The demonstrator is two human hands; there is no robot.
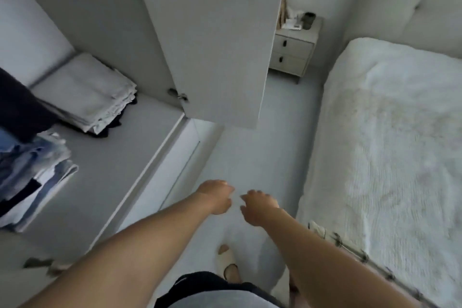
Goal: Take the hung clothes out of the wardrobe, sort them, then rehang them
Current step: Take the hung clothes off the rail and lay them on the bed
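The wardrobe stands open on the left, its white door [220, 40] swung out ahead of me. On its shelf [120, 157] lie a folded white stack [87, 92] and a pile of blue and white clothes [37, 167]. A dark garment [17, 107] hangs at the left edge. My left hand [217, 195] and my right hand [258, 205] reach forward side by side over the floor, close to each other. Their fingers are loosely curled and I see nothing held in them. The picture is blurred.
A bed with a white textured cover [390, 147] fills the right side. A small two-drawer nightstand [292, 50] stands beyond the door. A narrow strip of pale floor [270, 152] runs between wardrobe and bed. My slippered foot [226, 261] is below the hands.
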